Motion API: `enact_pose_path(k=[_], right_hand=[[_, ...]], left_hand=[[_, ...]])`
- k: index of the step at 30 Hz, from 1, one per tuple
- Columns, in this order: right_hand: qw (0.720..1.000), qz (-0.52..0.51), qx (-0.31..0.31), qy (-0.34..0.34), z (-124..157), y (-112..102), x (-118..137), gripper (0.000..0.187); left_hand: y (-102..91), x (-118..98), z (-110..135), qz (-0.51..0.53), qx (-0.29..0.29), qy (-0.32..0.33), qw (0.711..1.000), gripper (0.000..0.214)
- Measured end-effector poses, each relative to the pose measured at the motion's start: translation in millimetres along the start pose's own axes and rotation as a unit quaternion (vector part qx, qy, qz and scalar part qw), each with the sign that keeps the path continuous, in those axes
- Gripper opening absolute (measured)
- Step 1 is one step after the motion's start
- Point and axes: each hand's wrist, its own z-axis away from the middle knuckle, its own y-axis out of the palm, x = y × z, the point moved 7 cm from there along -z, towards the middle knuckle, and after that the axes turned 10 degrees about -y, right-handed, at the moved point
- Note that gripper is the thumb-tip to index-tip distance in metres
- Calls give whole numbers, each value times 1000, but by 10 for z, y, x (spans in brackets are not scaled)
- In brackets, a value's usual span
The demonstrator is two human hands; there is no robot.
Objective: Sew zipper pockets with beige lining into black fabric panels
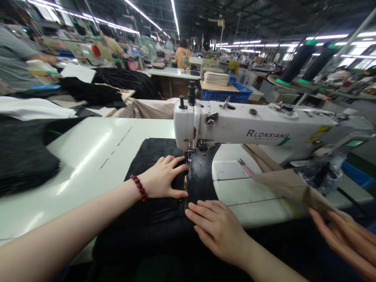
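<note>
Head-worn view, looking forward and down

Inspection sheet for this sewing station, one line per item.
surface: white sewing table, glossy.
job's things: black fabric with a brass-toothed zipper running up to the presser foot of a white RLONXIANG sewing machine.
clutter: stack of dark fabric at left; pink-handled scissors and tan fabric at right.
hands: left hand, with a red bead bracelet, and right hand lie flat on the black fabric, beside the zipper. Another person's hand is at the tan fabric.
cables: nothing seen.
surroundings: blue crate, black thread cones, further machines and workers.
</note>
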Motion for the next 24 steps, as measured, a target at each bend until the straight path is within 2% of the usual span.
enact_pose_path(k=[8,24], right_hand=[[1000,16,26,-5,-35,-21,3,42],[997,29,65,-8,-102,-31,-44,41]], left_hand=[[191,-34,304,85,-8,2,996,59],[215,2,256,106,-7,-8,994,59]])
